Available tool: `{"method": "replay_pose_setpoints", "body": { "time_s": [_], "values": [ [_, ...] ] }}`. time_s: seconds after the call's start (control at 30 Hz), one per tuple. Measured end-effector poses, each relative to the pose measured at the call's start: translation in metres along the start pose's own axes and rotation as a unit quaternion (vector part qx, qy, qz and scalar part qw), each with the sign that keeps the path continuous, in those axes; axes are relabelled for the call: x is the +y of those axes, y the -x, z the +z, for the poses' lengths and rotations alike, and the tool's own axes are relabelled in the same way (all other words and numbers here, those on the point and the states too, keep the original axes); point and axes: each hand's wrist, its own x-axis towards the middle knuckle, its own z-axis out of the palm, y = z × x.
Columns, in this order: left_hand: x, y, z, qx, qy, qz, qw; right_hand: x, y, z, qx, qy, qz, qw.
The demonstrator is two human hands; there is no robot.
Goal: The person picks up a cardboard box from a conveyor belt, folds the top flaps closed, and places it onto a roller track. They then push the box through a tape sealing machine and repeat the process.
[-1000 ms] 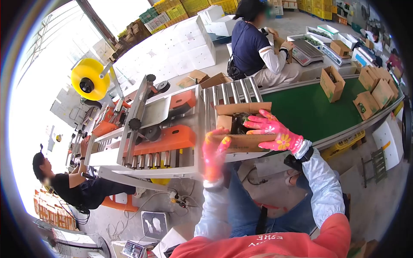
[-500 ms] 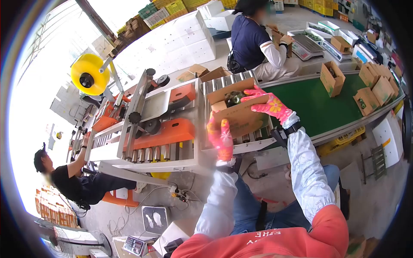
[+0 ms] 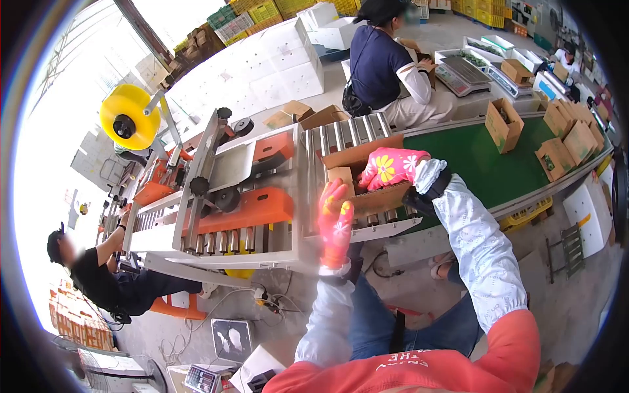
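An open cardboard box (image 3: 381,200) sits on the rollers (image 3: 341,136) between the machine and the green belt. My right hand (image 3: 388,168), in a pink floral glove, reaches down into it from the right. Its fingertips and most of the contents are hidden by the glove and the front wall. In a matching glove, my left hand (image 3: 336,226) is raised at the box's near left corner. Its fingers point up and stand apart, with nothing held.
At left stands a taping machine (image 3: 246,209) with a yellow tape roll (image 3: 130,116). Filled boxes (image 3: 504,124) stand on the green belt (image 3: 452,147). One person (image 3: 383,65) sits beyond the belt near scales (image 3: 462,75); another person (image 3: 98,275) is at far left.
My right hand has moved from the box's rim down into it, covering the contents. My left hand has come off the box's side and opened upward. The box has tilted less toward me.
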Motion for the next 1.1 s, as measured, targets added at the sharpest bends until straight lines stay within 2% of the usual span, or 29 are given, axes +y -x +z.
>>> {"method": "replay_pose_setpoints", "body": {
  "time_s": [0.03,0.07,0.13,0.2,0.23,0.27,0.3,0.33,0.4,0.43,0.47,0.5,0.53,0.57,0.6,0.63,0.67,0.7,0.73,0.77,0.8,0.83,0.87,0.93,0.97,1.0,1.03,1.07,1.1],
  "values": [
    [0.001,-0.002,0.004,0.027,0.03,-0.029,0.999,-0.02,0.001,0.001,-0.009,0.034,0.061,0.998],
    [-0.002,-0.004,0.002,0.029,0.027,-0.031,0.999,-0.029,0.0,0.003,-0.012,0.032,0.059,0.998],
    [-0.012,-0.009,-0.002,0.032,-0.006,-0.057,0.998,-0.039,-0.002,0.005,0.0,0.145,0.144,0.979],
    [-0.009,-0.012,0.001,0.053,-0.003,-0.06,0.997,-0.022,-0.003,0.007,0.015,0.14,0.122,0.982],
    [0.004,-0.015,0.003,0.058,-0.052,-0.105,0.991,-0.015,-0.002,0.003,0.028,0.045,0.011,0.999],
    [0.013,-0.02,0.004,0.064,-0.101,-0.147,0.982,-0.009,-0.002,-0.001,0.041,-0.048,-0.103,0.993],
    [0.011,-0.025,0.004,0.065,-0.097,-0.139,0.983,-0.034,0.01,-0.009,0.103,-0.188,0.06,0.975],
    [0.007,-0.029,0.003,0.075,-0.124,-0.114,0.983,-0.04,0.019,-0.015,0.207,-0.287,0.044,0.934],
    [0.01,-0.038,0.003,0.096,-0.151,-0.089,0.98,-0.031,0.031,-0.02,0.334,-0.245,0.002,0.91],
    [0.021,-0.045,0.002,0.071,-0.168,-0.126,0.975,-0.033,0.041,-0.021,0.289,-0.193,0.077,0.934],
    [0.027,-0.051,0.002,0.044,-0.185,-0.162,0.968,0.016,0.035,-0.004,0.234,-0.437,-0.003,0.868],
    [0.015,-0.053,0.003,0.045,-0.211,-0.113,0.97,-0.003,0.042,0.001,0.242,-0.224,0.016,0.944],
    [0.002,-0.055,0.003,0.049,-0.239,-0.063,0.968,-0.03,0.047,0.012,0.237,0.0,0.037,0.971],
    [-0.002,-0.06,0.004,0.015,-0.262,-0.076,0.962,-0.041,0.044,0.022,0.298,0.089,0.088,0.946],
    [-0.004,-0.065,0.004,-0.019,-0.286,-0.089,0.954,-0.029,0.037,0.033,0.339,0.09,0.083,0.933],
    [0.005,-0.074,0.004,-0.073,-0.325,-0.164,0.928,-0.024,0.036,0.035,0.363,0.222,0.033,0.904],
    [-0.005,-0.079,0.007,-0.074,-0.325,-0.159,0.929,-0.019,0.035,0.033,0.379,0.352,-0.021,0.855],
    [-0.008,-0.085,0.011,-0.036,-0.252,-0.05,0.966,-0.019,0.035,0.028,0.382,0.355,-0.023,0.853],
    [-0.012,-0.087,0.012,0.002,-0.176,0.057,0.983,-0.019,0.037,0.025,0.457,0.343,-0.028,0.82],
    [-0.014,-0.085,0.008,-0.066,-0.079,-0.036,0.994,-0.018,0.039,0.024,0.529,0.326,-0.033,0.783],
    [-0.015,-0.084,0.006,-0.066,-0.082,-0.036,0.994,-0.017,0.033,0.025,0.583,0.217,-0.033,0.782],
    [-0.016,-0.08,0.006,-0.077,0.059,-0.122,0.988,-0.017,0.039,0.031,0.526,0.06,0.024,0.848],
    [-0.016,-0.075,0.007,-0.088,0.199,-0.204,0.954,-0.018,0.047,0.04,0.451,-0.098,0.081,0.883],
    [-0.012,-0.067,-0.001,-0.139,0.177,-0.199,0.954,-0.01,0.05,0.048,0.43,-0.019,0.025,0.902],
    [-0.015,-0.058,-0.003,-0.132,0.164,-0.18,0.961,-0.014,0.058,0.047,0.368,-0.136,0.087,0.916],
    [-0.011,-0.056,-0.002,-0.125,0.15,-0.16,0.968,-0.012,0.061,0.043,0.371,-0.137,0.088,0.914],
    [-0.009,-0.056,0.0,-0.129,0.147,-0.162,0.967,-0.009,0.061,0.038,0.448,0.124,0.033,0.885],
    [-0.006,-0.053,0.004,-0.113,0.139,-0.137,0.974,-0.007,0.06,0.036,0.488,0.372,-0.023,0.789],
    [0.0,-0.05,0.007,-0.093,0.129,-0.114,0.981,-0.013,0.058,0.033,0.519,0.325,0.029,0.79]
  ]
}}
